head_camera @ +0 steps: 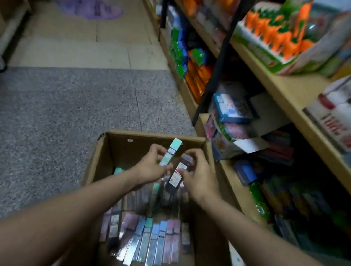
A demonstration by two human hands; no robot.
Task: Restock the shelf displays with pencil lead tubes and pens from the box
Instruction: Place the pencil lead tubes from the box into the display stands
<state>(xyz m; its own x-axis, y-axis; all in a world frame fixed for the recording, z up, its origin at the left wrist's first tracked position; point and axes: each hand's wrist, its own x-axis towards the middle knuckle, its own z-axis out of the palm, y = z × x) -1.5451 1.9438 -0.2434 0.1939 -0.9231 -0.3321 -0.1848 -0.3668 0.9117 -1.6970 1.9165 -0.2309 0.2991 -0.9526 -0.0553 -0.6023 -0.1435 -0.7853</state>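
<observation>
Head view shows a mint tube [170, 152] pinched in the left hand [150, 165] and a dark tube [177, 174] gripped by the right hand [200, 175], both above the box [96, 166]. Lifting them straight up should spare the packs [149, 240] below before reaching for the shelf [285, 90].

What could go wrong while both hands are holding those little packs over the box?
1. The left hand pinches the mint-topped pack near its lower end only, so it might tip and drop.
2. The right hand holds a dark pack right beside it; they could knock together.
3. Dropped packs might mess up the neat row of packs in the cardboard box.
</observation>
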